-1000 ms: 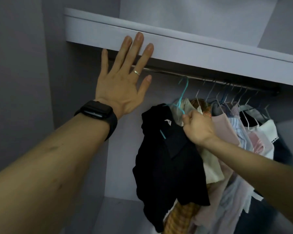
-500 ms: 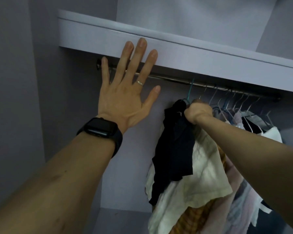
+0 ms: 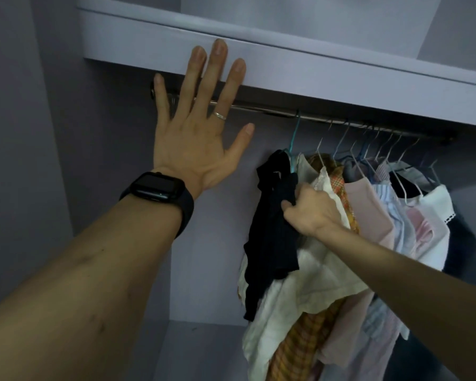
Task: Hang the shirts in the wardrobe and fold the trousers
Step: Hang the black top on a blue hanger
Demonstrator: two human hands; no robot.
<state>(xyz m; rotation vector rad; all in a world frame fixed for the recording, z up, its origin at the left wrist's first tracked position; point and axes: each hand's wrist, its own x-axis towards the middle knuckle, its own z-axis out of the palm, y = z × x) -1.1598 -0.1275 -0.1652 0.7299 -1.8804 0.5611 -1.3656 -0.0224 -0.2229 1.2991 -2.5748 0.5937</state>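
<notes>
Head view looks up into a wardrobe, where the person's left hand (image 3: 193, 138) is raised flat, its fingers straight and spread. The three longest fingertips lie across the front board of the shelf (image 3: 341, 70), though I cannot tell whether they press on it. A silver ring (image 3: 220, 116) sits on one finger and a dark watch (image 3: 157, 185) on the wrist. Just under the shelf runs a metal rail (image 3: 272, 110). The right hand (image 3: 311, 210) reaches in from the lower right with its fingers curled into a bunch of the black shirt (image 3: 270, 232), gripping the cloth a little below the collar. That shirt hangs on a teal hanger (image 3: 295, 138) hooked over the rail, at the left end of the row of clothes, with bare rail between it and the left hand. Pressed against its right side is a cream shirt (image 3: 313, 281), partly under the right wrist. After that come an orange plaid garment (image 3: 308, 339), a pale pink top (image 3: 368, 210) and a white top (image 3: 434, 215), all on thin wire hangers packed close together.
</notes>
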